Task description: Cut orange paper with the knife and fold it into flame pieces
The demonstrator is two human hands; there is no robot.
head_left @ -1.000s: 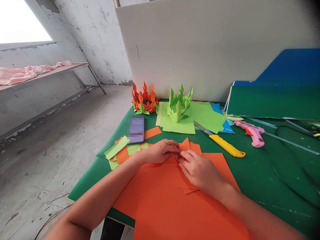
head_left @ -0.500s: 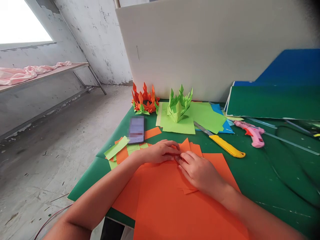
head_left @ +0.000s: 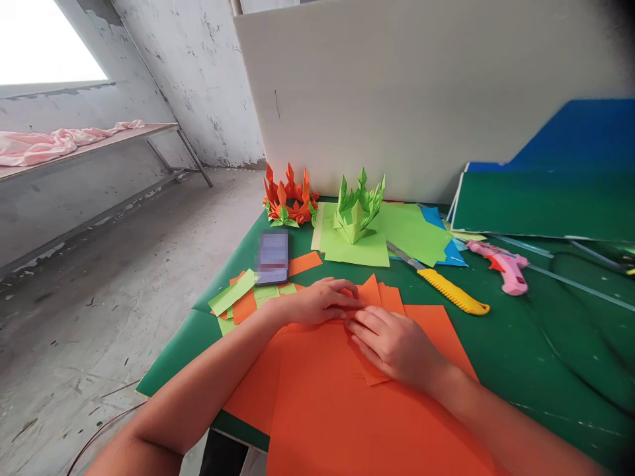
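My left hand (head_left: 325, 301) is bent over a piece of orange paper (head_left: 370, 292), its fingertips pressed together at the fold. Right beside it, my right hand (head_left: 399, 340) is closed, with its fingertips pressing on the same paper and almost touching the left ones. Most of the worked piece is hidden under the fingers. Smaller orange pieces (head_left: 374, 381) stick out below my right hand. Beneath both hands lies a large orange sheet (head_left: 347, 430).
Behind the hands stand an orange paper crown (head_left: 292, 210) and a green paper crown (head_left: 353, 225). A phone (head_left: 272, 254) lies among paper offcuts (head_left: 233, 294) at left. A yellow utility knife (head_left: 451, 291) and a pink glue gun (head_left: 510, 272) are at right on the green table (head_left: 516, 350).
My right hand's fingertips have shifted slightly left and down along the orange paper. My left hand stays nearly in place; the whole view has moved a little.
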